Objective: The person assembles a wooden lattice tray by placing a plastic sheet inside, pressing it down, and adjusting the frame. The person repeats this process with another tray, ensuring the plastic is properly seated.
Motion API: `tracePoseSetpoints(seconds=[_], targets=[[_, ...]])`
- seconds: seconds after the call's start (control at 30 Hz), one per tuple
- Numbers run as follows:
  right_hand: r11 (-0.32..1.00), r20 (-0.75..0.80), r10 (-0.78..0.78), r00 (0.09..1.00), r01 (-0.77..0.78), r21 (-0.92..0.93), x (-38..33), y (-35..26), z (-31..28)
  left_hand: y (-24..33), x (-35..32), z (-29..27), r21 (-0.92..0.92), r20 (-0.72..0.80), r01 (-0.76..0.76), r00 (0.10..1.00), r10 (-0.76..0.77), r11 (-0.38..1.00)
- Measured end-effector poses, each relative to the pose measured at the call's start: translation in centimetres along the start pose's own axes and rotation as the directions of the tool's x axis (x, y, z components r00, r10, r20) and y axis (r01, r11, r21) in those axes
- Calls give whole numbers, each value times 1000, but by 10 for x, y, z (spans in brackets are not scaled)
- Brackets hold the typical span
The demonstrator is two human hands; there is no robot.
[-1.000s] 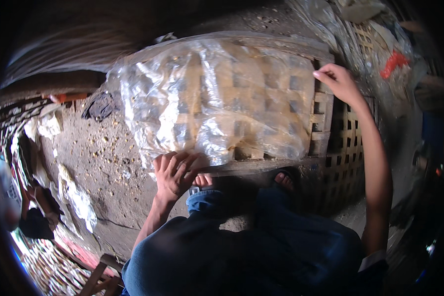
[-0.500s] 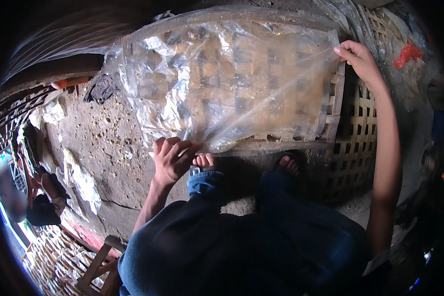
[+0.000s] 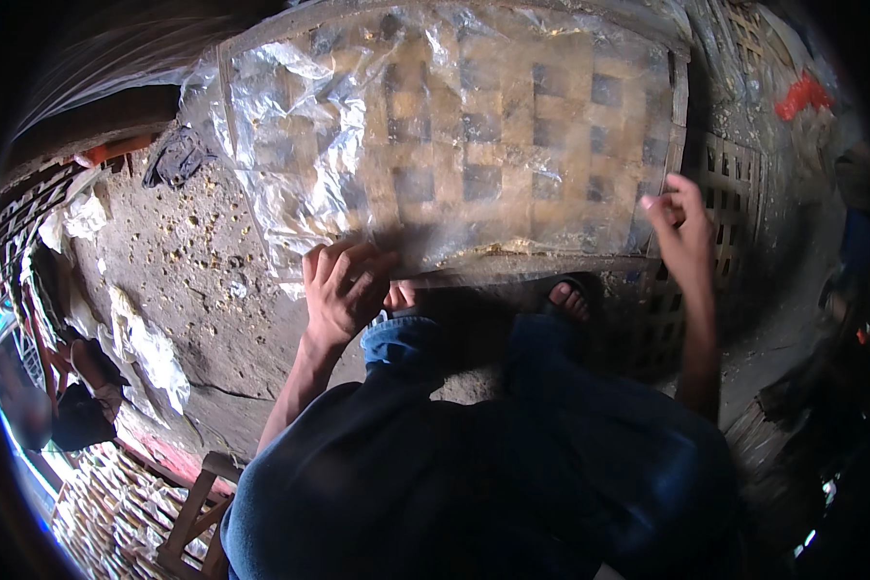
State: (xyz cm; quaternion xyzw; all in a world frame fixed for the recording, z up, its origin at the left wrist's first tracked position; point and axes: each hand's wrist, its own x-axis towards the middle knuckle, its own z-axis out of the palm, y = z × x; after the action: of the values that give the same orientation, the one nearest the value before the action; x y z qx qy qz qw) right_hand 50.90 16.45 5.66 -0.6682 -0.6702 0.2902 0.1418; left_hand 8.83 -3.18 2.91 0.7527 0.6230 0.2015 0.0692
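Note:
A clear plastic sheet (image 3: 319, 184) lies over a woven bamboo tray (image 3: 681, 106) with a wooden frame, in front of my feet. It is crinkled and shiny on the left, flatter on the right, where the lattice shows through. My left hand (image 3: 338, 290) is at the tray's near edge, left of the middle, its fingers curled over the sheet's edge; the fingertips are partly hidden. Beside the tray's near right corner is my right hand (image 3: 684, 227), thumb and forefinger apart, with nothing seen between them.
Another woven bamboo tray (image 3: 735, 159) lies to the right, partly under the first. A red plastic scrap (image 3: 804, 95) is at the far right. Crumbs and a dark crumpled cloth (image 3: 177, 158) lie on the floor at left. A wooden stool (image 3: 198, 512) stands at lower left, near another person (image 3: 87, 406).
My right hand has let go of the sheet's far right corner and come nearer along the tray's right side. The sheet's raised diagonal fold has flattened. My left hand stays at the near edge.

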Motion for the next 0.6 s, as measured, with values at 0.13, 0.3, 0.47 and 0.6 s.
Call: tracePoseSetpoints(seconds=[0.13, 0.3, 0.47, 0.6], targets=[[999, -70, 22, 997, -20, 29, -12, -2, 21, 3, 1, 1, -34, -3, 15, 1000, -15, 999], [999, -140, -12, 990, 19, 50, -8, -10, 36, 0, -5, 8, -26, -49, -16, 999, 15, 1000], [974, -241, -131, 962, 80, -210, -14, -6, 36, 0, -2, 7, -48, -59, -5, 998, 3, 999], [957, -211, -227, 951, 178, -227, -23, -11, 39, 1, 0, 7, -109, -97, 52, 993, -63, 993]])
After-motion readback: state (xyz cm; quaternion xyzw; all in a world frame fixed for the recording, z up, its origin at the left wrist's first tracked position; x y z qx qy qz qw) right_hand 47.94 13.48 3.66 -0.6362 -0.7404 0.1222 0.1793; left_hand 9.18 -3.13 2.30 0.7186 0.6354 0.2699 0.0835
